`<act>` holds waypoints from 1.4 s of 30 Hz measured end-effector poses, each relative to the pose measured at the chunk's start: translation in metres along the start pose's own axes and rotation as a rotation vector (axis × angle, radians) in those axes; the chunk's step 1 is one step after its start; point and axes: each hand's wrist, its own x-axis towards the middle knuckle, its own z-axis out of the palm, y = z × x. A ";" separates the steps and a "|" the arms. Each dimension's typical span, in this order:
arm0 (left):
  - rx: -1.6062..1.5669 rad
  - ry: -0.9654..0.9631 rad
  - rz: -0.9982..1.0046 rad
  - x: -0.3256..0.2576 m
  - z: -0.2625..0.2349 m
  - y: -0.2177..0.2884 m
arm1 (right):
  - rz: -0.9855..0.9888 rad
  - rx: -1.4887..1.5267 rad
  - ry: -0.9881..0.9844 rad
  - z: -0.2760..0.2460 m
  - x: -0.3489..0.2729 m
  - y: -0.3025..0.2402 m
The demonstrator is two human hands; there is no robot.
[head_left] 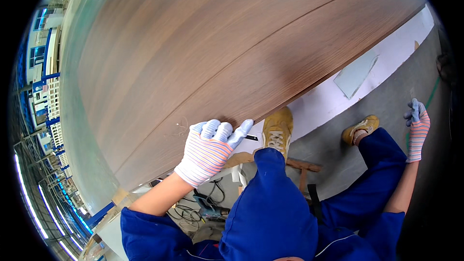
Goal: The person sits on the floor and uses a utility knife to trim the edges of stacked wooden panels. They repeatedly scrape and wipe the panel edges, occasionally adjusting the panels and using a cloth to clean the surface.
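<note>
The left hand (pixel 209 151), in a striped knit glove with pale blue tips, lies on the near edge of a large wood-grain panel (pixel 217 53), its fingers (pixel 240 131) bent over that edge and clasping it, the knuckles up toward the camera. Just beside the fingertips a small dark thin object (pixel 251 137) pokes out past the panel's edge; what it is cannot be told. The panel fills most of the view, its brown veneer running in long curved grain lines, with two thin dark scores near its far upper corner. Along its lower right edge runs a white board (pixel 386 58), and on that board rests a pale grey-blue sheet (pixel 355 73) with one corner pointing down. The right hand (pixel 416 128) is held well apart from the panel, out at the right of the view, raised over the grey floor (pixel 386 106); its glove matches the other, and its fingers are curled loosely, with something thin and pale seeming to stand up from them, too blurred to name, so whether they grip it cannot be told. Both legs wear blue work trousers (pixel 270 203), and two tan shoes (pixel 277 130) show, one against the white board, the other further right on the floor. Below the left forearm lie tangled cables (pixel 191 212) and a wooden trestle (pixel 302 166)
</note>
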 end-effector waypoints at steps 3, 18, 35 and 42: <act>-0.025 -0.042 -0.071 -0.013 -0.007 0.001 | -0.019 -0.008 0.028 0.001 0.002 -0.004; -0.028 0.057 -0.051 -0.012 0.008 0.002 | -0.056 -0.031 0.084 0.002 0.004 -0.010; -0.155 0.131 -0.041 0.050 0.006 0.018 | -0.043 -0.041 0.080 -0.007 0.009 -0.005; -0.053 -0.056 -0.084 -0.017 -0.005 0.001 | -0.050 0.007 0.133 -0.002 -0.002 -0.022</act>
